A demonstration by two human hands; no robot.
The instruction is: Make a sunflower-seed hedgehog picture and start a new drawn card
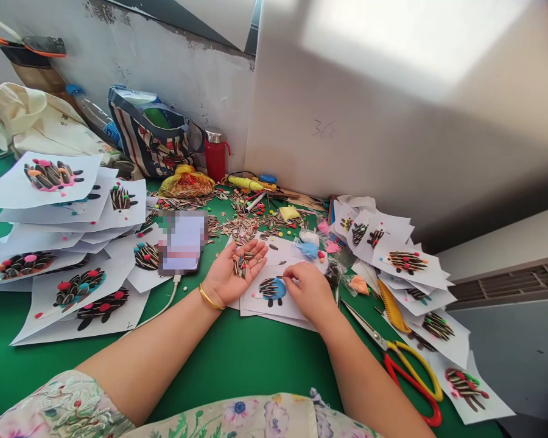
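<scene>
My left hand lies palm up and cupped, with a small heap of striped sunflower seeds in it. To its right, my right hand pinches a sunflower seed over the paper. Under those fingertips is a blue clay hedgehog on a white sheet. Seeds cover the left part of its body like spines, and dark feet show below. A pink dot marks its nose. More white paper lies beneath and behind the sheet, with a few loose seeds on it.
Stacked hedgehog pictures stand left and right. A charging phone is beside my left hand. Scissors and a yellow comb lie right. Behind are scattered seeds, blue clay and a red thermos.
</scene>
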